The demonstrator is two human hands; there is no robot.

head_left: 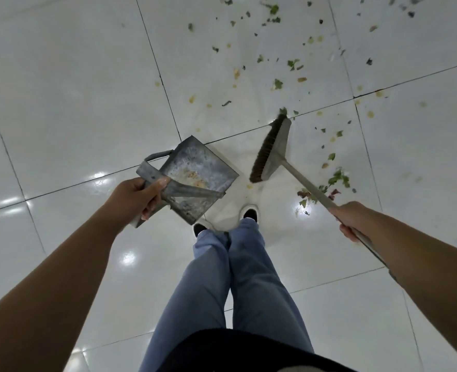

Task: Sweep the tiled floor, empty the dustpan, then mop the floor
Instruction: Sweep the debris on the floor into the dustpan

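My left hand (136, 196) grips the flat metal handle of a grey metal dustpan (195, 173), held above the floor in front of my feet, with a few yellowish crumbs inside. My right hand (352, 220) grips the pale shaft of a broom (271, 151), whose brown bristles point left, near the dustpan's mouth. Green leaf scraps and yellow bits (278, 83) lie scattered over the white tiled floor (74, 89) ahead and to the right. A clump of leaves (337, 181) lies just behind the broom shaft.
My legs in blue trousers and my shoes (250, 213) stand just below the dustpan. Dark grout lines cross the glossy tiles. The floor to the left carries only light reflections.
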